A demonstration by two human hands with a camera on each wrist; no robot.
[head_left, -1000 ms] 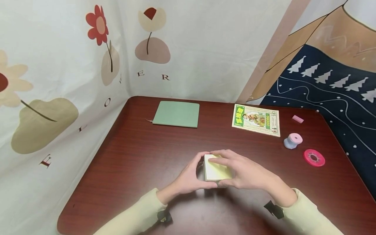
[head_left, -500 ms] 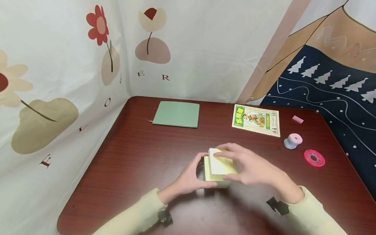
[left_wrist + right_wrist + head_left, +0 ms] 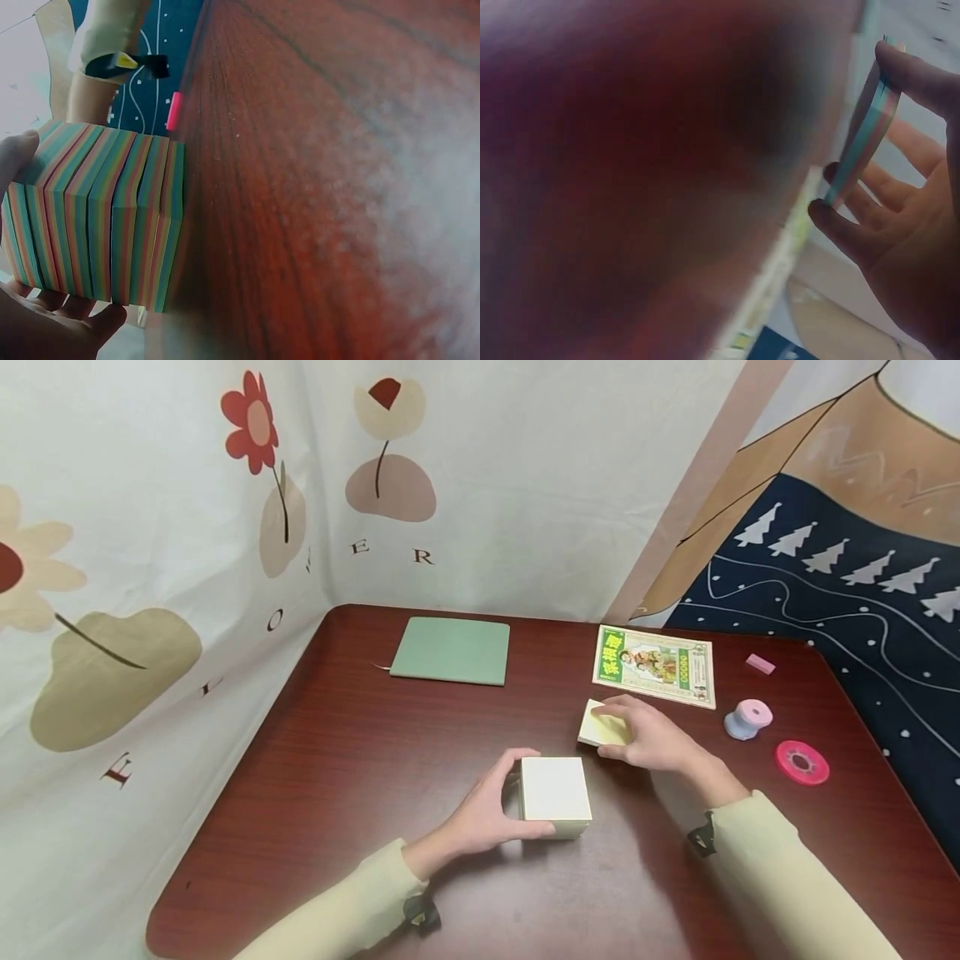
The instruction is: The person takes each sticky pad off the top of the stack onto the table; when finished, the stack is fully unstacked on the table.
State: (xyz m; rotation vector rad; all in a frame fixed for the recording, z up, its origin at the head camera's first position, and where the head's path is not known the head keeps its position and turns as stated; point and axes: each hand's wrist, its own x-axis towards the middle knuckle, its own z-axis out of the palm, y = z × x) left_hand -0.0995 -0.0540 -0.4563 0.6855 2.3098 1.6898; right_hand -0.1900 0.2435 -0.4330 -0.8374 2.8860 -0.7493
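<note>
A square stack of sticky note pads [image 3: 555, 789] with a pale top stands on the table near its middle. My left hand [image 3: 483, 814] grips its left side, thumb at the near side and fingers at the far side. In the left wrist view the stack's sides [image 3: 97, 210] show bands of green, yellow and pink across several pads. Up and to the right, my right hand [image 3: 656, 739] holds a single sticky note pad [image 3: 597, 728] by its edges. The right wrist view shows this thin pad [image 3: 866, 139] between thumb and fingertips, clear of the tabletop.
A green notebook [image 3: 450, 652] lies at the back left of the brown table [image 3: 337, 760]. Behind my right hand is a printed green and cream card [image 3: 656, 666]. Further right sit a pink eraser-like block [image 3: 761, 665], a pink-and-blue spool [image 3: 748, 720] and a pink ring-shaped roll [image 3: 802, 763].
My right hand has lifted the top pad off the stack and carried it away to the back right. The left hand stays on the stack.
</note>
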